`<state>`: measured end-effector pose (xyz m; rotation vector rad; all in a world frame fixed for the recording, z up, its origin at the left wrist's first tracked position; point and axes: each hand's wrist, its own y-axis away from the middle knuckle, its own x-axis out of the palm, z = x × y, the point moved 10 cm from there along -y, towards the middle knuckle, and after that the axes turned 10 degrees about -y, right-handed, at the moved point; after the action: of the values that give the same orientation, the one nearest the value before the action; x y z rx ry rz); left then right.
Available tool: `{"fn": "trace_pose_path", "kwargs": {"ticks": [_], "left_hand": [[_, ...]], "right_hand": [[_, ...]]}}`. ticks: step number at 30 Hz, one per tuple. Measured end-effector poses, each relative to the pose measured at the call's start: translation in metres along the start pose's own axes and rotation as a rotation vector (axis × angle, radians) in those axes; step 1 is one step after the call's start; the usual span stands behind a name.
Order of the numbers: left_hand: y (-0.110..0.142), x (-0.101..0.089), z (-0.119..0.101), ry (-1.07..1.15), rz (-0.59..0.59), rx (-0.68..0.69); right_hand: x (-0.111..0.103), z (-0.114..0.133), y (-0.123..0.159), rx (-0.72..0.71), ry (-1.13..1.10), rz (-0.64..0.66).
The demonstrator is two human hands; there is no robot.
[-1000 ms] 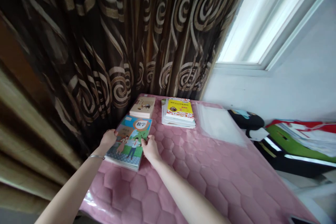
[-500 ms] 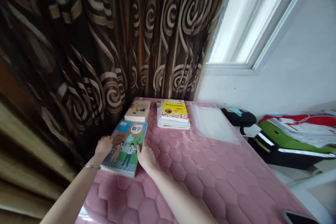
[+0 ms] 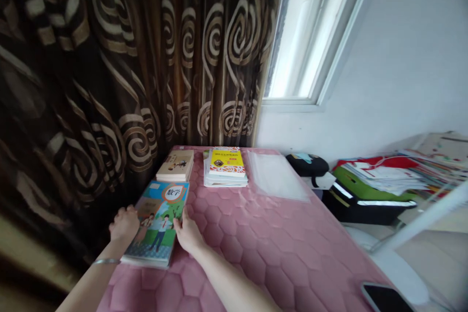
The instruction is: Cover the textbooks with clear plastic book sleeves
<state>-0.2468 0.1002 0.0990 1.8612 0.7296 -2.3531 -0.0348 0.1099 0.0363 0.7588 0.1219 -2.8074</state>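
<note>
Where a dark brown fabric curtain with pale swirls (image 3: 142,48) hung beside a pink counter with a hexagon-quilted cover (image 3: 263,248), a squared-up stack of paper books topped by a blue-and-green illustrated cover (image 3: 158,226) lay flat between the person's two hands. The left hand (image 3: 124,224), a silver-coloured bangle (image 3: 106,262) at its wrist, had its fingers bent at the stack's left edge; the right hand (image 3: 187,231) met the right edge, thumb side against the cover. So the stack sat inside the two-handed grip, touched from both sides, though whether either hand was clamped on it I couldn't tell, the fingers being partly hidden. Just beyond its far edge lay a smaller pile of beige paper books (image 3: 175,165). Off to the right, apart from the stack, was a pile of white paper books with a yellow-covered one on top (image 3: 227,161), and beside that flat, see-through plastic sheets (image 3: 276,175). A dark-screened phone (image 3: 385,298) rested at the counter's near right edge.
</note>
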Motion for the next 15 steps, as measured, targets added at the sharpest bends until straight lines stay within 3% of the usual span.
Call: {"fn": "trace_pose_path", "kwargs": {"ticks": [3, 6, 8, 10, 11, 13, 15], "left_hand": [[0.018, -0.039, -0.027, -0.080, -0.204, -0.002], [0.051, -0.074, -0.087, -0.006, -0.375, 0.137], [0.076, -0.081, -0.142, 0.069, -0.392, 0.324], [0.102, -0.075, -0.200, 0.178, -0.334, 0.563], [0.110, -0.069, -0.221, 0.225, -0.301, 0.615], [0.117, -0.050, -0.248, 0.296, -0.238, 0.617], [0.117, -0.029, -0.260, 0.334, -0.209, 0.561]], "right_hand": [[-0.019, -0.007, 0.009, -0.174, -0.092, 0.029], [-0.057, -0.030, 0.032, -0.262, -0.023, -0.022], [-0.088, -0.046, 0.051, -0.309, 0.037, -0.061], [-0.126, -0.067, 0.070, -0.298, 0.122, -0.124], [-0.147, -0.078, 0.079, -0.282, 0.162, -0.169], [-0.189, -0.100, 0.095, -0.247, 0.217, -0.246], [-0.228, -0.124, 0.107, -0.206, 0.251, -0.339]]}}
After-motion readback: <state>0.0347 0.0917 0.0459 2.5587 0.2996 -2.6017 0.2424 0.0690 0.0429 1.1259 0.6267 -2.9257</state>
